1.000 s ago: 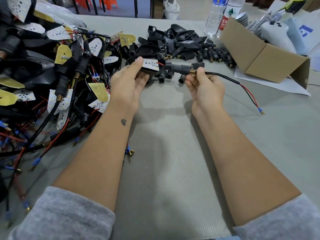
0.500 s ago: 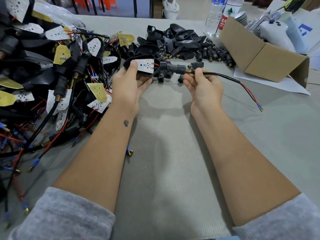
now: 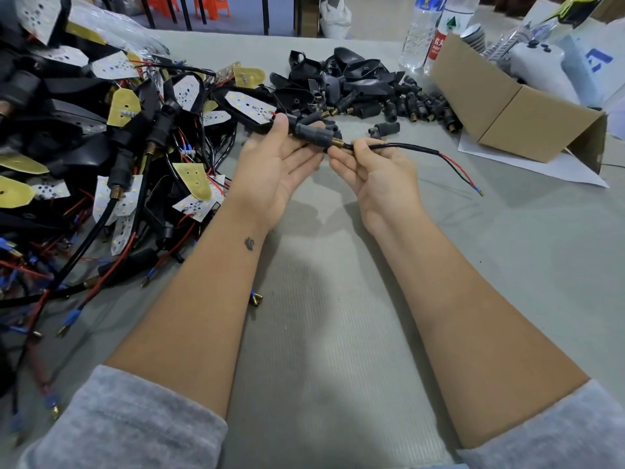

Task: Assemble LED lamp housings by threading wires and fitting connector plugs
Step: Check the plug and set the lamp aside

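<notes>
A black lamp housing with a white LED board (image 3: 250, 108) is held above the table, its black connector plug (image 3: 311, 133) pointing right with a brass threaded end (image 3: 340, 143). My left hand (image 3: 277, 164) lies palm up under the plug, the thumb pinching the neck between housing and plug. My right hand (image 3: 378, 170), also palm up, pinches the black cable (image 3: 406, 147) just beyond the brass end. The cable runs right and splits into red and black wires ending in a blue terminal (image 3: 478, 191).
A tangled pile of wired lamp units (image 3: 101, 137) fills the left of the table. Loose black housings and plugs (image 3: 355, 82) lie at the back centre. A cardboard box (image 3: 507, 106) and water bottles (image 3: 419, 32) stand back right. A loose terminal (image 3: 255, 299) lies by my left forearm.
Both hands have rolled palm up. The housing has swung away to the left and the plug now slants down to the right. My right hand keeps its pinch on the cable.
</notes>
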Action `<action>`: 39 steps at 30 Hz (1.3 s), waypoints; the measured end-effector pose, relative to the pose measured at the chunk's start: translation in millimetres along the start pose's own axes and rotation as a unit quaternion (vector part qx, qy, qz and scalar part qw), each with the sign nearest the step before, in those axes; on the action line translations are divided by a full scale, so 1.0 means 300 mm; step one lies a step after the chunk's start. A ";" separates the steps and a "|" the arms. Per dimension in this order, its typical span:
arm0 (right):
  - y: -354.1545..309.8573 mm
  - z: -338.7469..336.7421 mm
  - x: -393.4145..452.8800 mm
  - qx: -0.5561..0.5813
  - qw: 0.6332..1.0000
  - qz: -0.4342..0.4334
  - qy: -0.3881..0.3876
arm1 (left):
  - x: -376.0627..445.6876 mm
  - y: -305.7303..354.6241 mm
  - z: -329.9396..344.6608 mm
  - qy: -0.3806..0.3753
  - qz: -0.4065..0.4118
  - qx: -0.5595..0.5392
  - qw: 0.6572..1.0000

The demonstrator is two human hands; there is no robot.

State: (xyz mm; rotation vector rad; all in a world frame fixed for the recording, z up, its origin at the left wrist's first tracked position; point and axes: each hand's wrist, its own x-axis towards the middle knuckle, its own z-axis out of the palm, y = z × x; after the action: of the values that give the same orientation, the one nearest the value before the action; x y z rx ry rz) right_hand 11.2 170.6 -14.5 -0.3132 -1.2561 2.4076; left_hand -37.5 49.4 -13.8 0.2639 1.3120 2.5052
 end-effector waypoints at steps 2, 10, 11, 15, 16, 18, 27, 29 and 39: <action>0.002 0.003 -0.003 0.009 0.999 0.022 -0.028 | 0.001 0.007 -0.001 0.005 -0.001 -0.011 1.000; 0.013 0.017 -0.019 0.025 0.997 0.044 -0.053 | 0.010 0.037 -0.004 0.063 0.017 -0.070 0.995; 0.012 0.018 -0.021 0.017 0.998 0.035 -0.049 | 0.011 0.043 -0.004 0.067 0.014 -0.079 0.995; 0.004 0.014 -0.033 -0.049 0.997 -0.047 -0.043 | 0.009 0.080 -0.004 0.071 -0.027 -0.062 0.995; 0.003 0.015 -0.037 -0.096 0.991 -0.079 -0.047 | 0.008 0.095 -0.007 0.074 -0.034 -0.045 0.996; 0.008 0.024 -0.047 -0.221 0.962 -0.148 -0.059 | 0.005 0.136 -0.014 0.084 -0.036 -0.006 0.996; 0.071 0.248 -0.178 -0.532 0.657 -0.438 -0.307 | -0.036 0.457 -0.131 0.145 0.026 0.346 0.926; 0.083 0.338 -0.195 -0.551 0.621 -0.460 -0.317 | -0.046 0.538 -0.173 0.149 0.051 0.447 0.881; 0.186 0.494 -0.250 -0.601 0.538 -0.392 -0.442 | -0.075 0.668 -0.387 0.233 0.120 0.842 0.471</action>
State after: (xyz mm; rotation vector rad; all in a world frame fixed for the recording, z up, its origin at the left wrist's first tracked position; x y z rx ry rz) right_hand 8.4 -0.2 24.9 1.0616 -2.5265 0.4613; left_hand -86.5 -155.4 85.3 0.0770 3.5726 0.2400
